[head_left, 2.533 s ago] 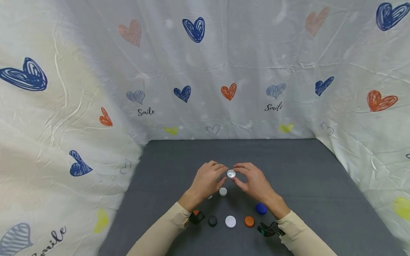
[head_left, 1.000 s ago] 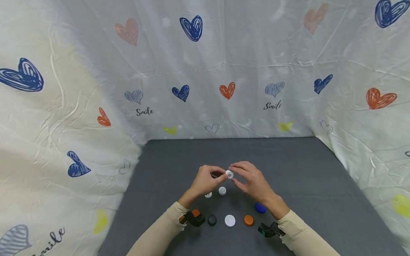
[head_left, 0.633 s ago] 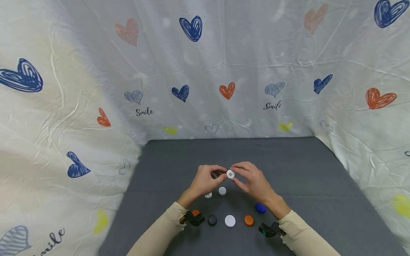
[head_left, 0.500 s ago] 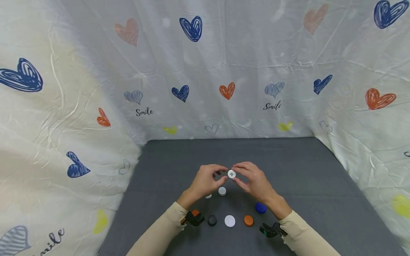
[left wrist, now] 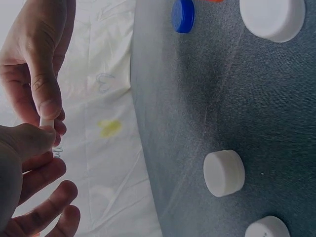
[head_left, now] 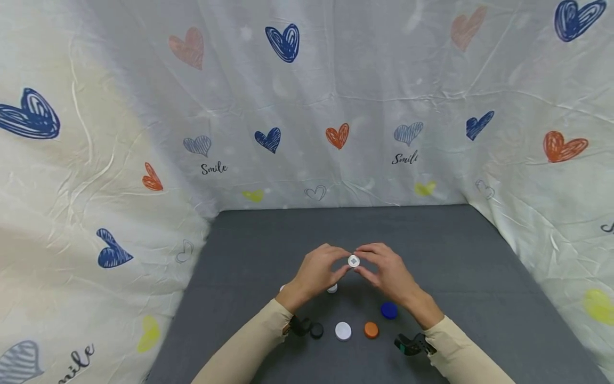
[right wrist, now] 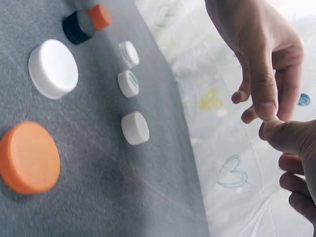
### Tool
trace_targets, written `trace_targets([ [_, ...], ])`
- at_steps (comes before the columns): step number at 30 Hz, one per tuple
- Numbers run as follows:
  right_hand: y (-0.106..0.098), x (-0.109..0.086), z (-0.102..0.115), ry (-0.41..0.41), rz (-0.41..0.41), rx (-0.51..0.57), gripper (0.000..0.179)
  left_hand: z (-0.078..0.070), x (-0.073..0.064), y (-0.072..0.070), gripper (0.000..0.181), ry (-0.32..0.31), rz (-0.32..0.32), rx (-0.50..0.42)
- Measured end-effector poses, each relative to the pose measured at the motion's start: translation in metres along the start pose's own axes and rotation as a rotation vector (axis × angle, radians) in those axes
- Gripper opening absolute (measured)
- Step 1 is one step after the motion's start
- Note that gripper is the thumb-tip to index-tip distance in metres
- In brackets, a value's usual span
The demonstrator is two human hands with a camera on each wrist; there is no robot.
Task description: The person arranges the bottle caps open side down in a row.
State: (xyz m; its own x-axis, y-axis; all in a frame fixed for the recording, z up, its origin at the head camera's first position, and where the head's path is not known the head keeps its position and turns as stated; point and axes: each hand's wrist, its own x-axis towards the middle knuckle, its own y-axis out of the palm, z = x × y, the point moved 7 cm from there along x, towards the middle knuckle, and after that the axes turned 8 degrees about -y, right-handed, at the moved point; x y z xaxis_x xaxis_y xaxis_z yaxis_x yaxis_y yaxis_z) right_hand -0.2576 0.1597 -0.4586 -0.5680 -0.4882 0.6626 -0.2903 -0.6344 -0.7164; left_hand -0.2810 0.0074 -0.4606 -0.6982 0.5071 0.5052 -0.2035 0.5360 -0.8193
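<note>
A small white bottle cap (head_left: pixel 353 261) with a grey diamond-shaped mark faces the head camera, held up above the dark table. My left hand (head_left: pixel 318 271) pinches it from the left between thumb and fingers. From the right, my right hand (head_left: pixel 388 271) pinches the same cap. In the left wrist view only a sliver of the cap (left wrist: pixel 47 122) shows between the two thumbs. Below the hands, a white cap (head_left: pixel 332 289) lies on the table, partly covered by my left hand in the head view.
Nearer me lie a black cap (head_left: pixel 316 330), a larger white cap (head_left: pixel 342 331), an orange cap (head_left: pixel 371 330) and a blue cap (head_left: pixel 389 310). The right wrist view also shows a green-marked white cap (right wrist: pixel 129 84) and another orange piece (right wrist: pixel 100 17). A heart-printed curtain (head_left: pixel 364 106) hangs behind.
The held cap has turned from its hollow side to its marked face. Both hands have shifted slightly right with it, and my left fingers have closed back onto its edge.
</note>
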Motion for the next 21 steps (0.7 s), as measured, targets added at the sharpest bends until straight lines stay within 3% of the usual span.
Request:
trace_targets([
  [13, 0.002, -0.013, -0.018, 0.083, 0.045, -0.055, 0.036, -0.002, 0.013, 0.03, 0.025, -0.028, 0.113, 0.087],
  [21, 0.028, -0.025, -0.032, 0.15, 0.197, -0.064, 0.028, 0.003, 0.016, 0.06, 0.025, -0.064, 0.28, 0.222],
])
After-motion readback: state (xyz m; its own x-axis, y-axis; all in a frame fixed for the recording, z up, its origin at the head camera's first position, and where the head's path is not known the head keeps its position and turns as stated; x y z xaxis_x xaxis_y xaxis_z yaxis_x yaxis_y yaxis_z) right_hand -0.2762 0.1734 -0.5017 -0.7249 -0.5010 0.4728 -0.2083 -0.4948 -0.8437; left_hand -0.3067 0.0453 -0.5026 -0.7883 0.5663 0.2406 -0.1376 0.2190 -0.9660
